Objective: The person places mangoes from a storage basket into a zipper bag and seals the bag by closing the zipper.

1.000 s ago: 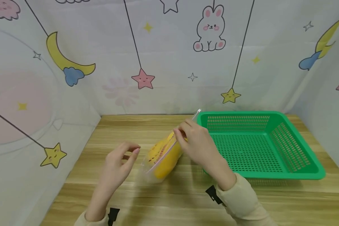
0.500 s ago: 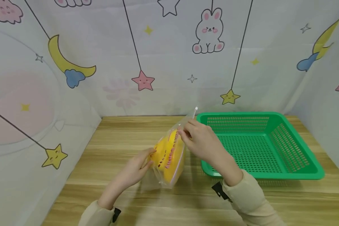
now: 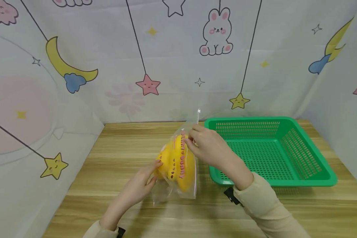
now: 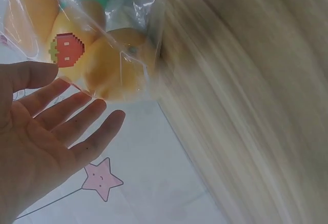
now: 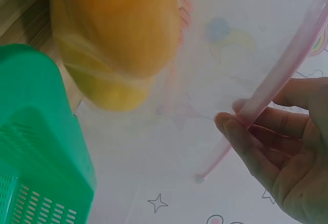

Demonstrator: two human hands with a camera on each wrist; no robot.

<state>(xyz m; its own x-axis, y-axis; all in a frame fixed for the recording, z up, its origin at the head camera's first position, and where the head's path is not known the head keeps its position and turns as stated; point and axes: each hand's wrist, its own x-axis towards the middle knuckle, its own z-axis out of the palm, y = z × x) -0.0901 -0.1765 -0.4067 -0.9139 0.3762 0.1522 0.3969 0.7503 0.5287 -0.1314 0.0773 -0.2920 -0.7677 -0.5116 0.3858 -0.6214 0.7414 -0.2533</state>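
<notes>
A clear zip bag [image 3: 175, 162] stands tilted over the wooden table, left of the green basket. Inside are several yellow, rounded, fruit-like things [image 4: 113, 65]. Pink lettering and a pixel strawberry [image 4: 68, 49] are printed on the film. My right hand [image 3: 206, 143] pinches the bag's pinkish zip strip [image 5: 274, 83] between thumb and fingers, and the strip's end with its slider sticks out past the grip. My left hand [image 3: 139, 181] is at the bag's left side. In the left wrist view its fingers [image 4: 87, 111] extend loosely, tips right at the film.
The green plastic basket [image 3: 270, 182] with perforated walls stands close to the right of the bag, near my right forearm. A white cloth [image 3: 178, 49] printed with stars, a moon and a rabbit hangs behind the wooden table [image 3: 128, 145].
My left hand has moved right to the bag and touches its side. The bag has swung more upright, its lettering now facing the head camera. My right hand keeps pinching the strip.
</notes>
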